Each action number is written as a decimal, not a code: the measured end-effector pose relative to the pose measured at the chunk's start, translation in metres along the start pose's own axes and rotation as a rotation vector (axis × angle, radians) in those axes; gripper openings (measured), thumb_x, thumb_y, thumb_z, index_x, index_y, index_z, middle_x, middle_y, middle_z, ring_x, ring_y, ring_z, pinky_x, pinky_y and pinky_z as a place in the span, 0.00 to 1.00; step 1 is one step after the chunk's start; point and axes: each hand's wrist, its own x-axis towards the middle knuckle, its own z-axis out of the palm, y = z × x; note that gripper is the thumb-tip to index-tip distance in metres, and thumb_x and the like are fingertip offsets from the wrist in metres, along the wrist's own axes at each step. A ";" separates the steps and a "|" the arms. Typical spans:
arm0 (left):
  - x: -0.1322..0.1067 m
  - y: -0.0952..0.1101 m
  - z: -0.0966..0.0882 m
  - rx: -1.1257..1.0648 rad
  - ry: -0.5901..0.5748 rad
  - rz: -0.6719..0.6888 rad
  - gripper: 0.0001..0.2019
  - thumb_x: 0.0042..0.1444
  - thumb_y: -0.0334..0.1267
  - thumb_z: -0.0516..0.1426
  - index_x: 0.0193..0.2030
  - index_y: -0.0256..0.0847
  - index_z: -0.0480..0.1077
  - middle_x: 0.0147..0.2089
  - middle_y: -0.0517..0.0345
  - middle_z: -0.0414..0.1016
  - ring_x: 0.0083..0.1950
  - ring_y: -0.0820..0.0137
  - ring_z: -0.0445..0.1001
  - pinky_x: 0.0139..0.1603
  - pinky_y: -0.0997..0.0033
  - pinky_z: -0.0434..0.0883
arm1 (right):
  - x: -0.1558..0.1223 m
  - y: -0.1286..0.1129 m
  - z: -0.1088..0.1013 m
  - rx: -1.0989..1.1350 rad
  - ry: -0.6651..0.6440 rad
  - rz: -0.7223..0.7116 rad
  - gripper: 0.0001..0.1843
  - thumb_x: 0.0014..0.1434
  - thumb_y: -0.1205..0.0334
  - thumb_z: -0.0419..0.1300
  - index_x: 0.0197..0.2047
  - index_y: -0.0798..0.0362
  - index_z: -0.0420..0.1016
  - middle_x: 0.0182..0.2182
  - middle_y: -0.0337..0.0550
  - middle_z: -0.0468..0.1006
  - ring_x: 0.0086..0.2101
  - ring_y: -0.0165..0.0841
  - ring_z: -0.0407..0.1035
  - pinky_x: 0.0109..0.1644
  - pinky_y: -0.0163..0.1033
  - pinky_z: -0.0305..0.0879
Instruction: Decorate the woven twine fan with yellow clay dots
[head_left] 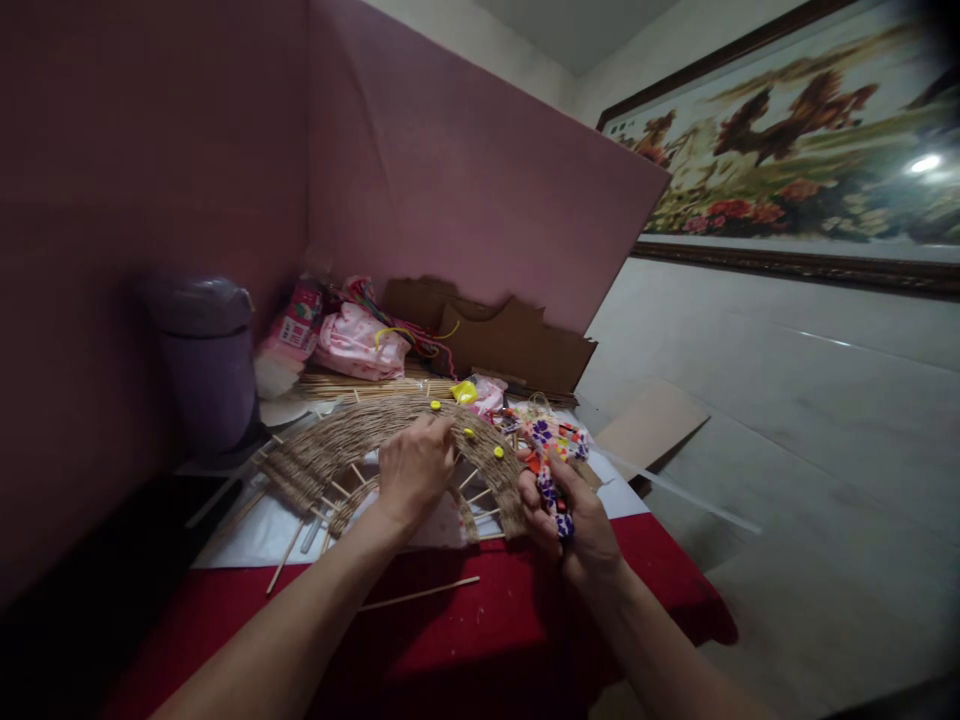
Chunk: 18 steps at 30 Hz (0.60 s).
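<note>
A half-round fan of wooden sticks woven with jute twine (330,450) lies on white paper over a red tablecloth (480,630). Small yellow buttons (498,452) dot its outer band. My left hand (414,468) rests on the weave near its top, fingers curled down against the twine. My right hand (571,512) is closed round a glue gun with a purple, white and orange flower pattern (551,455), whose nozzle points at the fan's right end.
A purple lidded bin (204,352) stands at the back left. Pink plastic bags (358,342), cardboard pieces (510,340) and a bundle of sticks (360,386) lie against the pink wall. A loose stick (420,594) lies on the cloth. White floor (810,420) lies to the right.
</note>
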 end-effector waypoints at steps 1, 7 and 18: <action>0.000 0.000 0.001 0.038 -0.014 0.043 0.15 0.59 0.37 0.48 0.48 0.50 0.72 0.40 0.55 0.77 0.37 0.65 0.75 0.33 0.69 0.64 | -0.001 -0.001 -0.003 0.006 0.001 -0.020 0.23 0.48 0.42 0.62 0.39 0.52 0.68 0.17 0.31 0.64 0.10 0.19 0.46 0.09 0.26 0.42; 0.001 -0.004 0.005 0.180 -0.063 0.233 0.20 0.58 0.35 0.48 0.55 0.59 0.67 0.36 0.54 0.75 0.32 0.65 0.73 0.30 0.69 0.63 | 0.013 -0.014 -0.023 0.038 -0.039 -0.182 0.18 0.53 0.44 0.58 0.36 0.50 0.66 0.19 0.30 0.61 0.11 0.17 0.45 0.10 0.24 0.44; 0.002 -0.006 0.007 0.266 -0.021 0.273 0.14 0.59 0.38 0.49 0.43 0.56 0.74 0.32 0.56 0.74 0.28 0.63 0.73 0.24 0.69 0.58 | 0.059 -0.031 -0.059 0.192 -0.186 -0.101 0.13 0.54 0.54 0.59 0.39 0.53 0.67 0.20 0.28 0.59 0.12 0.18 0.40 0.09 0.22 0.39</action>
